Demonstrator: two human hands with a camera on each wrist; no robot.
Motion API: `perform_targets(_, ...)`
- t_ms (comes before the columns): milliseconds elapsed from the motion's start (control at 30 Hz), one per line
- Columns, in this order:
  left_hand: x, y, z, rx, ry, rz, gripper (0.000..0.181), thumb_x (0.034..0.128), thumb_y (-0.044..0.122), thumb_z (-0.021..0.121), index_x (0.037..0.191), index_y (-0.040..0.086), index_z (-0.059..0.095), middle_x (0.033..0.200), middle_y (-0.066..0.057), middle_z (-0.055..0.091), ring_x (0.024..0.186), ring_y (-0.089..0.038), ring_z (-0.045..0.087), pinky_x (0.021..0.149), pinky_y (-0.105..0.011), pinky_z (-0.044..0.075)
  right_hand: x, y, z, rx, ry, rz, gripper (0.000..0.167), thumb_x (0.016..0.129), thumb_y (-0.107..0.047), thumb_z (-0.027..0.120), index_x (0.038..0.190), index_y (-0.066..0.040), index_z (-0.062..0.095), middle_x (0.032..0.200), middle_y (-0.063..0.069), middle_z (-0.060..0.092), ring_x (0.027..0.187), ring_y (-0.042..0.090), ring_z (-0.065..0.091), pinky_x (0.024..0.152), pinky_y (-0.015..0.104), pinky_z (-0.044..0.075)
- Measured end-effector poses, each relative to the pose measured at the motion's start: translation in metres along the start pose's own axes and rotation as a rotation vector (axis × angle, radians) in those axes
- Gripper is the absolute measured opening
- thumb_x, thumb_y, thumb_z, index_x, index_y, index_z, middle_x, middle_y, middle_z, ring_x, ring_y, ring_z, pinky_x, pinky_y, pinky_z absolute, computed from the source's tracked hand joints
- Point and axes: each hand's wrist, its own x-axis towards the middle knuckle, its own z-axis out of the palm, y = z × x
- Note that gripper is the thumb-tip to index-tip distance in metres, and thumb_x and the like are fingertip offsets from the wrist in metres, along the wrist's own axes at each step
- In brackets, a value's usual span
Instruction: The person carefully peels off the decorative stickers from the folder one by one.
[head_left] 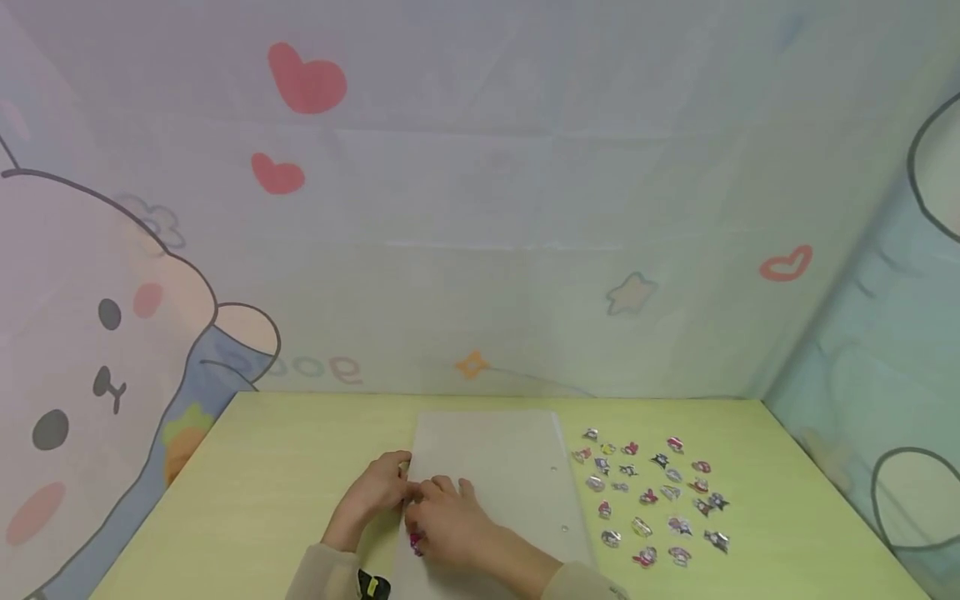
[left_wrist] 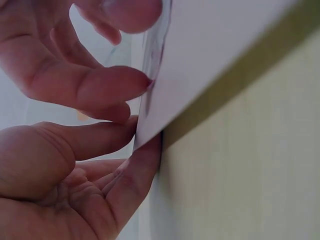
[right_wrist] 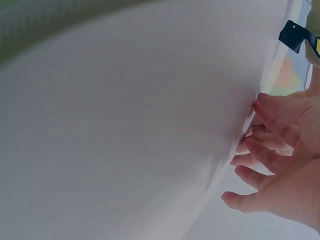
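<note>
A white sheet lies lengthwise on the table, its left edge lifted a little off the tabletop. At that edge my left hand pinches the sheet, with the thumb on top and a finger beneath in the left wrist view. My right hand rests over the left part of the sheet, its fingertips touching a shiny, pink-and-purple sticker. The clear rim of this sticker shows under the right fingers in the left wrist view. Most of the sticker is hidden by the hand.
Several small cartoon stickers are spread over the table to the right of the sheet. A black strap with a yellow mark is by the left sleeve. A printed cloth hangs behind the table.
</note>
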Motion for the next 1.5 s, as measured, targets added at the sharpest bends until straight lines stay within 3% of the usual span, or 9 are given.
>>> perform_targets(167, 0.0006, 0.0002, 0.0004, -0.009, -0.004, -0.001, 0.033, 0.0861, -0.005, 0.063, 0.118, -0.007, 0.056, 0.055, 0.002, 0.040, 0.046, -0.010, 0.034, 0.048, -0.025, 0.030, 0.0018, 0.0000, 0.0032, 0.027, 0.012, 0.001, 0.014, 0.083, -0.024, 0.077, 0.081, -0.028, 0.064, 0.122, -0.005, 0.057, 0.121, 0.021, 0.044, 0.095, 0.059, 0.038)
perform_targets(333, -0.0003, 0.0013, -0.0007, -0.012, -0.002, -0.002, 0.037, 0.0866, -0.006, 0.062, 0.123, -0.009, 0.054, 0.055, 0.002, 0.039, 0.047, -0.010, 0.034, 0.049, -0.024, 0.030, 0.0031, -0.0009, 0.0058, 0.022, 0.037, 0.011, 0.016, 0.087, -0.024, 0.073, 0.079, -0.028, 0.061, 0.117, -0.004, 0.057, 0.116, 0.021, 0.046, 0.087, 0.049, 0.041)
perform_targets(567, 0.0007, 0.0014, 0.0011, -0.005, -0.001, -0.007, 0.019, 0.0865, -0.006, 0.060, 0.105, -0.004, 0.056, 0.055, 0.002, 0.039, 0.048, -0.010, 0.034, 0.049, -0.024, 0.029, 0.0024, -0.0013, 0.0070, 0.030, 0.069, 0.024, 0.022, 0.093, -0.023, 0.067, 0.075, -0.026, 0.056, 0.104, -0.005, 0.055, 0.109, 0.019, 0.047, 0.080, 0.042, 0.039)
perform_targets(767, 0.0004, 0.0021, 0.0008, 0.001, 0.000, -0.011, 0.034, 0.0883, -0.002, 0.062, 0.121, -0.010, 0.054, 0.056, 0.003, 0.040, 0.048, -0.009, 0.035, 0.049, -0.023, 0.030, 0.0004, -0.0018, 0.0047, -0.024, 0.075, 0.023, 0.017, 0.093, -0.021, 0.067, 0.078, -0.023, 0.057, 0.104, -0.005, 0.054, 0.113, 0.020, 0.047, 0.092, 0.055, 0.041)
perform_targets(867, -0.0002, 0.0025, 0.0007, -0.008, 0.005, -0.013, 0.028, 0.0875, -0.004, 0.062, 0.114, -0.008, 0.056, 0.056, 0.002, 0.040, 0.048, -0.010, 0.036, 0.050, -0.024, 0.030, -0.0002, -0.0020, 0.0041, -0.029, 0.084, 0.020, 0.019, 0.091, -0.019, 0.068, 0.077, -0.023, 0.056, 0.104, -0.005, 0.054, 0.114, 0.020, 0.047, 0.094, 0.059, 0.040)
perform_targets(1000, -0.0012, 0.0023, 0.0009, -0.018, -0.006, -0.026, 0.038, 0.0874, -0.008, 0.059, 0.125, -0.010, 0.053, 0.057, 0.000, 0.041, 0.049, -0.012, 0.036, 0.051, -0.026, 0.032, -0.0005, -0.0025, 0.0045, -0.004, 0.051, 0.021, 0.015, 0.090, -0.024, 0.070, 0.081, -0.027, 0.059, 0.119, -0.006, 0.056, 0.115, 0.018, 0.045, 0.090, 0.051, 0.039)
perform_targets(1100, -0.0019, 0.0016, 0.0004, -0.034, -0.012, -0.040, 0.053, 0.0882, -0.010, 0.057, 0.138, -0.015, 0.040, 0.057, -0.001, 0.041, 0.048, -0.012, 0.034, 0.050, -0.026, 0.032, 0.0001, -0.0039, 0.0054, 0.006, 0.027, 0.016, 0.014, 0.091, -0.027, 0.070, 0.081, -0.029, 0.060, 0.129, -0.007, 0.053, 0.115, 0.016, 0.043, 0.086, 0.046, 0.037)
perform_targets(1333, -0.0020, 0.0014, 0.0003, -0.042, -0.015, -0.044, 0.055, 0.0886, -0.007, 0.060, 0.139, -0.016, 0.039, 0.058, -0.001, 0.041, 0.048, -0.012, 0.035, 0.050, -0.026, 0.032, 0.0016, -0.0050, 0.0084, 0.000, 0.045, 0.014, 0.020, 0.093, -0.024, 0.067, 0.077, -0.029, 0.056, 0.125, -0.005, 0.054, 0.114, 0.017, 0.043, 0.084, 0.045, 0.037)
perform_targets(1500, -0.0025, 0.0034, 0.0002, -0.032, -0.010, -0.025, 0.046, 0.0867, -0.009, 0.059, 0.131, -0.012, 0.048, 0.057, 0.000, 0.039, 0.048, -0.012, 0.033, 0.050, -0.026, 0.031, 0.0012, -0.0040, 0.0093, -0.030, 0.059, 0.006, 0.020, 0.093, -0.023, 0.066, 0.077, -0.026, 0.055, 0.120, -0.004, 0.054, 0.114, 0.017, 0.043, 0.088, 0.048, 0.038)
